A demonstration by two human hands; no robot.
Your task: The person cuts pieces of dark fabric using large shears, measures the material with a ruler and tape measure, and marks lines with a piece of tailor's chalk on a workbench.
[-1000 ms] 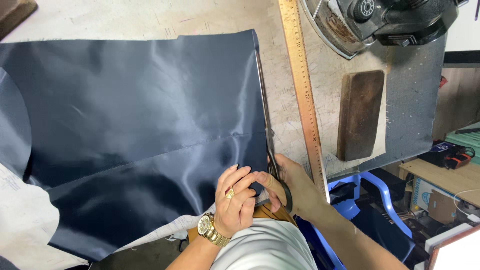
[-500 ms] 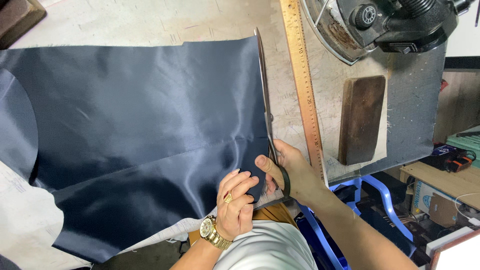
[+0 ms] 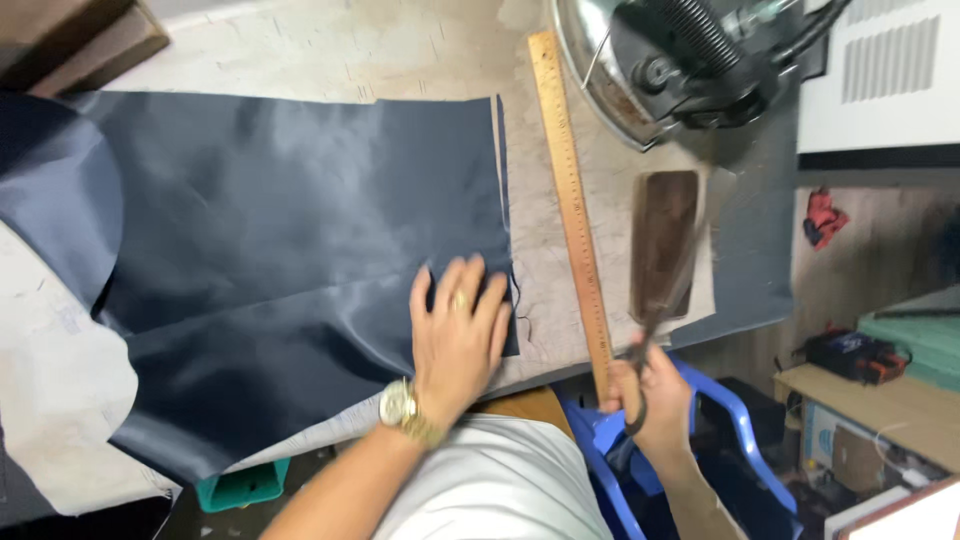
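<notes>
Worn tabletop in a cluttered workshop — dark navy fabric covers its left half. Left hand, fingers spread, presses flat near the cut edge; even pressure would stop creep. Right hand, closed around scissors, hangs off the near edge beside a wooden ruler — blades motion-blurred.

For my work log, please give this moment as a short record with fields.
Left hand: left hand flat on the dark blue fabric, gold wristwatch on its wrist
Right hand: right hand grips scissors beyond the table's edge
Nearby: wooden ruler, dark wooden block
Surface: worn table
</notes>
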